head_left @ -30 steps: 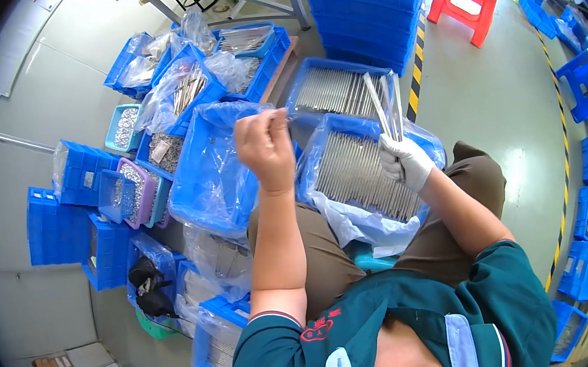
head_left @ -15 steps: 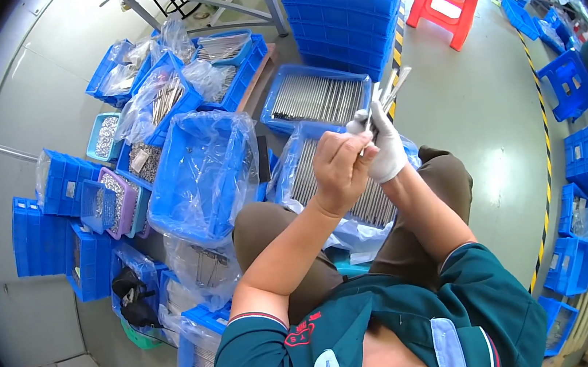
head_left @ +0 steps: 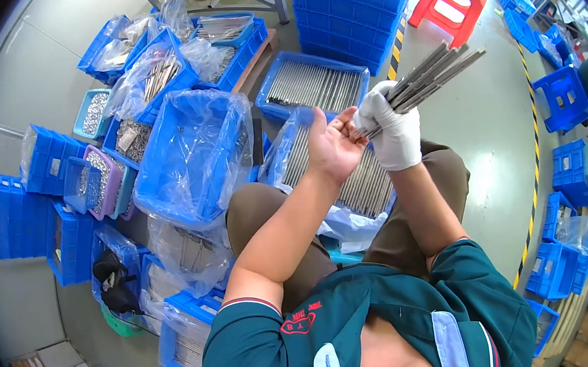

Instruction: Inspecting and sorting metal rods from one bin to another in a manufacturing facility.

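My right hand point(head_left: 394, 129), in a white glove, is closed around a bundle of thin grey metal rods point(head_left: 437, 78). The rods slant up and to the right out of the fist, and their lower ends poke out on its left side. Beside those ends is my bare left hand point(head_left: 333, 146), palm turned up, thumb spread and fingers slightly bent; its fingertips touch or nearly touch the rod ends. Below both hands, between my knees, a plastic-lined blue crate holds rows of similar rods point(head_left: 362, 188). Just beyond it, another blue crate point(head_left: 264, 106) is filled with rods.
To the left stands a large blue crate point(head_left: 185, 160) lined with clear plastic. Further left are several bins of small metal parts point(head_left: 93, 114). A tall stack of blue crates point(head_left: 348, 26) rises ahead, with a red stool point(head_left: 450, 6) to its right.
The rods have swung into fuller view as my right hand turned and closed round them. My left hand has opened from a pinch, palm now up. The view has shifted slightly.
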### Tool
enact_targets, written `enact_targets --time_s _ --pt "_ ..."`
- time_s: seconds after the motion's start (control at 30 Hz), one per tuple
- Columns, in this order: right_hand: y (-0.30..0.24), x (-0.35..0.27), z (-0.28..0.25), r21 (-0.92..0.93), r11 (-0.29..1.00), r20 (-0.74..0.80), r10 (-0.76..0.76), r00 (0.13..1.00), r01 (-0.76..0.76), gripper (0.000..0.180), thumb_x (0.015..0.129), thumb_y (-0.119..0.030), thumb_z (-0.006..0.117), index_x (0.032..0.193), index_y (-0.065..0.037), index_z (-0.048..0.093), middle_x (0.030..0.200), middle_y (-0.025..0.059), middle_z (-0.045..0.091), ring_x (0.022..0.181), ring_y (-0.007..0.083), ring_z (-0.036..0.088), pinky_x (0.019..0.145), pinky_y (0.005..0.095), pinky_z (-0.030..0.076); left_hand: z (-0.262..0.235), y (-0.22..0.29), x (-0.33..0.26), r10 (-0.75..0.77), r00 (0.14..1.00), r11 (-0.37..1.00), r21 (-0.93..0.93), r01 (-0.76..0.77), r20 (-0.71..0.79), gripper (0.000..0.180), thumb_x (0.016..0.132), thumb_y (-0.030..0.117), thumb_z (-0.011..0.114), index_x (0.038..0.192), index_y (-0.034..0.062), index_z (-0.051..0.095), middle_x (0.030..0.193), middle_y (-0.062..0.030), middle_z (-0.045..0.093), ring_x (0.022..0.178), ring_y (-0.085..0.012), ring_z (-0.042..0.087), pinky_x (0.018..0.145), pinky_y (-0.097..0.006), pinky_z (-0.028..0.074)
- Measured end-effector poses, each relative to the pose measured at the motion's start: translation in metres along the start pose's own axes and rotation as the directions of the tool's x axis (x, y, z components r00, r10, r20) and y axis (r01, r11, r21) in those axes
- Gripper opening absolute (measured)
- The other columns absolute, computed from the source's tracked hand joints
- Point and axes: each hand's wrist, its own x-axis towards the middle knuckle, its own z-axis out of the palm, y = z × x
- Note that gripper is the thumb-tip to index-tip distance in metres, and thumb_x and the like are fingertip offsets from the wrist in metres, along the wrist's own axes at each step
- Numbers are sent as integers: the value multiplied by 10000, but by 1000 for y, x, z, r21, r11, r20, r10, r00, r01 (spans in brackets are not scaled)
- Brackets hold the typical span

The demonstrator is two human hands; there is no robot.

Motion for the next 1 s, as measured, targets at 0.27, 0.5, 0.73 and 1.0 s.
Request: enact_targets --time_s 0.27,0.5,0.73,1.0 --pt "26 -7 30 -272 960 -26 -71 997 61 193 744 1 690 892 -21 569 808 31 576 679 124 576 625 259 485 8 22 -18 -67 983 995 -62 79 173 640 930 546 275 1105 -33 486 1144 -208 539 1061 -309 529 942 -441 417" --pt "-19 18 41 9 993 -4 -119 993 119 228 851 -105 615 1034 -19 511 758 63 562 624 164 531 655 342 478 -43 43 -10 -179 983 961 207 184 -44 502 917 496 406 914 21 566 705 -51 571 540 -159 508 468 -260 423" --pt "0 -26 -28 364 673 25 684 729 -644 324 897 -325 532 964 -10 568 1038 185 596 989 360 545 837 497 451 -49 91 -38 344 938 575 800 -171 -46 249 879 258 589 756 42 600 605 -16 547 426 -64 440 362 -208 272" --pt "34 -117 -45 184 -8 590 801 103 -983 421 927 -415 439 1006 -7 503 668 65 511 469 140 469 377 262 352 -39 108 -53 -97 995 189 981 54 -36 235 829 281 664 750 62 639 540 32 502 426 -43 418 385 -207 290"
